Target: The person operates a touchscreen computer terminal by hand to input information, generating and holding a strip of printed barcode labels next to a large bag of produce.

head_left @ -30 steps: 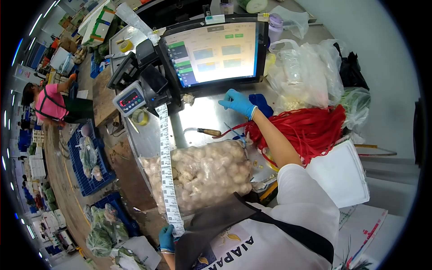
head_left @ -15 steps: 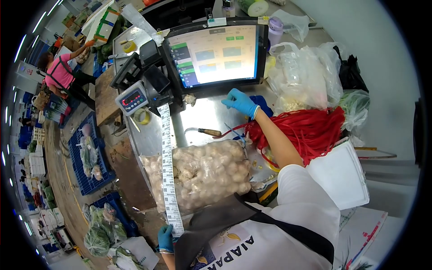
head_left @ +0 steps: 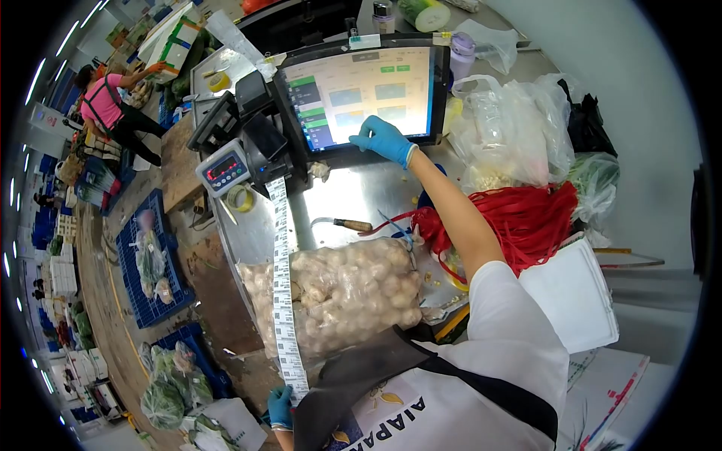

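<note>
In a blue glove, my right hand (head_left: 385, 143) is at the lower part of the touchscreen monitor (head_left: 361, 98), a finger pointing at the display and nothing in its grasp. My left hand (head_left: 280, 408), also gloved, pinches the lower end of a long strip of printed labels (head_left: 283, 301). That strip runs down from the label printer (head_left: 274, 161) across a clear bag of garlic bulbs (head_left: 353, 293) lying on the metal table. A curved knife with a wooden handle (head_left: 353, 225) rests just beyond the bag.
Red straps (head_left: 519, 222) lie heaped at the right, near white plastic bags (head_left: 504, 128). A scale display (head_left: 223, 167) stands left of the printer. Blue pallets (head_left: 154, 255) with bagged vegetables are on the floor. Farther left, a person in pink (head_left: 105, 101) touches a white box (head_left: 169, 49).
My right hand has moved left and up, from below the monitor's lower right edge onto the screen. My left hand stays at the label strip's end. The person in pink has shifted slightly.
</note>
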`<state>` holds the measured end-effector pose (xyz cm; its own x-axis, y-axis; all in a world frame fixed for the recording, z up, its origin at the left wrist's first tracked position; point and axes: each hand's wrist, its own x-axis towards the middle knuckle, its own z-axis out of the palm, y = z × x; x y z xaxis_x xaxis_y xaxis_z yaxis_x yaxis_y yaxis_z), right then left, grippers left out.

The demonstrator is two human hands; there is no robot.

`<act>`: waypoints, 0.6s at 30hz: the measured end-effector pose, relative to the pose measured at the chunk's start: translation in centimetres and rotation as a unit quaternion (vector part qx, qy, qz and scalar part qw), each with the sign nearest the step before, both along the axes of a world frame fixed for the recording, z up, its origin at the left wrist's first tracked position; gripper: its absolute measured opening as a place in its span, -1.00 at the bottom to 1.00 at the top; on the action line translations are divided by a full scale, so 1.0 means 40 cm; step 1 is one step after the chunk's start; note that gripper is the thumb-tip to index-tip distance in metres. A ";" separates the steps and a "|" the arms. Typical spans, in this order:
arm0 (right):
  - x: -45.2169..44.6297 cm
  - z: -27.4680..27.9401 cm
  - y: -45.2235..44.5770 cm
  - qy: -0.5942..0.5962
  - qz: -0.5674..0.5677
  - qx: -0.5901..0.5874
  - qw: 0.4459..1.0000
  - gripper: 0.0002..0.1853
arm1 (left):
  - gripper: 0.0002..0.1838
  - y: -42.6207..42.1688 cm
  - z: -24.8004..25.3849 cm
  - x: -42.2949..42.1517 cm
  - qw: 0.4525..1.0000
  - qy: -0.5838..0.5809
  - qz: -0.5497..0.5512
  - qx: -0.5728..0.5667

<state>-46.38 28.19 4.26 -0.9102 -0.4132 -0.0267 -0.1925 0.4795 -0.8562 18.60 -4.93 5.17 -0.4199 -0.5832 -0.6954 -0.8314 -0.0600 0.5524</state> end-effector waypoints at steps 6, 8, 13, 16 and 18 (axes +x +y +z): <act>-0.021 0.010 -0.007 0.037 0.014 -0.002 0.999 -0.51 | -0.71 -0.007 -0.028 0.016 1.000 0.006 -0.003 0.005; -0.024 0.010 -0.008 0.049 0.015 -0.001 0.999 -0.50 | -0.72 -0.008 -0.029 0.015 1.000 0.000 0.007 0.013; -0.035 0.008 -0.014 0.035 0.017 0.002 0.999 -0.50 | -0.73 -0.016 -0.045 0.025 0.999 0.007 0.021 0.025; -0.030 0.018 -0.016 0.043 0.025 0.001 0.999 -0.51 | -0.73 -0.026 -0.058 0.033 1.000 0.005 0.013 0.024; -0.037 0.014 -0.020 0.037 0.018 -0.005 0.999 -0.51 | -0.73 -0.029 -0.060 0.034 1.000 0.000 0.003 0.017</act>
<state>-47.86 27.39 4.81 -0.8945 -0.4448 0.0447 -0.2726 0.4633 -0.8432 19.97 -6.10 2.76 -0.4167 -0.5622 -0.7143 -0.8307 -0.0837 0.5505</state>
